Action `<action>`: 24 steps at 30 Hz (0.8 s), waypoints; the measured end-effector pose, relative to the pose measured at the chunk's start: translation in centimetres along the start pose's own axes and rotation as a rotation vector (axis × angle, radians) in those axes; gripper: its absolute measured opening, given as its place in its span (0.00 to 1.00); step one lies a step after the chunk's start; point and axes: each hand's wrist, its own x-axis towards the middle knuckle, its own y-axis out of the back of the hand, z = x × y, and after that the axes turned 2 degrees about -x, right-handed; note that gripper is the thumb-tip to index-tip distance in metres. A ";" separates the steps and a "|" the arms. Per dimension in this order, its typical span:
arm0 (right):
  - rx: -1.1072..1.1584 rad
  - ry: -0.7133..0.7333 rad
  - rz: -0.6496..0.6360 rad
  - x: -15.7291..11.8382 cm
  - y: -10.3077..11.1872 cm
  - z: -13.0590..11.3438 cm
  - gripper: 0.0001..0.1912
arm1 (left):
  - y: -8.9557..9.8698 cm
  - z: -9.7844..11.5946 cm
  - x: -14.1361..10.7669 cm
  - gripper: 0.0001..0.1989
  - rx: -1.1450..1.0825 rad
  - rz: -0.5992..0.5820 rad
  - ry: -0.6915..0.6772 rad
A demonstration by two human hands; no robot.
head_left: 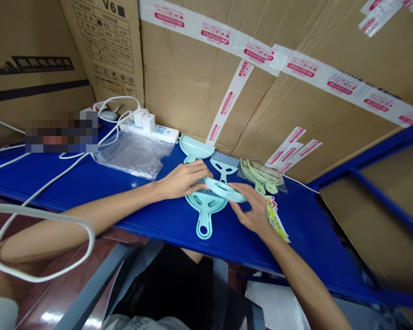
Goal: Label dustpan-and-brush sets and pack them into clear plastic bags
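Note:
Between my two hands is a light-blue curved plastic piece (225, 189), held up nearly edge-on, so I cannot tell whether it is a brush or a dustpan. My left hand (187, 178) grips its left end, with fingers over the top and thumb below. On its right end my right hand (249, 206) is closed, thumb underneath. Just below lies a light-blue mini dustpan with a brush nested in it (205, 211), handle toward me; the held piece partly covers it. Behind my hands lie another light-blue dustpan (196, 147) and a grey-bristled brush (224, 165).
Green brush-and-dustpan pieces in clear plastic (261, 175) lie right, near a colourful printed card (277, 217). At left are a clear bag (134, 153), a power strip (163, 133) and white cables. Cardboard (199, 82) walls the blue table's (306, 247) back.

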 end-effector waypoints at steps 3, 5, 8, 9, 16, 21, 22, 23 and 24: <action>-0.001 0.058 -0.007 -0.2 -0.2 0.2 0.29 | -0.2 0.0 -0.1 0.08 0.027 0.013 -0.027; -0.025 0.103 -0.023 -0.4 -0.4 0.5 0.29 | -0.3 0.1 -0.1 0.06 0.043 0.001 -0.037; -0.066 0.152 -0.051 -0.7 -0.6 0.9 0.29 | -0.4 0.1 -0.1 0.04 0.052 -0.015 -0.045; -0.076 0.161 -0.057 -0.8 -0.6 0.9 0.28 | -0.5 0.1 -0.2 0.04 0.053 -0.015 -0.045; -0.126 0.222 -0.072 -0.6 -0.5 0.7 0.21 | -0.7 0.0 -0.4 0.03 0.069 -0.001 -0.069; -0.141 0.229 -0.092 -0.7 -0.5 0.6 0.21 | -0.8 0.1 -0.4 0.03 0.108 0.000 -0.091; -0.138 0.230 -0.091 -0.7 -0.5 0.6 0.21 | -0.8 0.1 -0.5 0.03 0.116 0.000 -0.094; -0.137 0.230 -0.090 -0.8 -0.5 0.6 0.21 | -0.8 0.1 -0.5 0.04 0.121 -0.001 -0.092; -0.138 0.231 -0.090 -0.8 -0.5 0.7 0.22 | -0.9 0.1 -0.5 0.04 0.120 -0.004 -0.087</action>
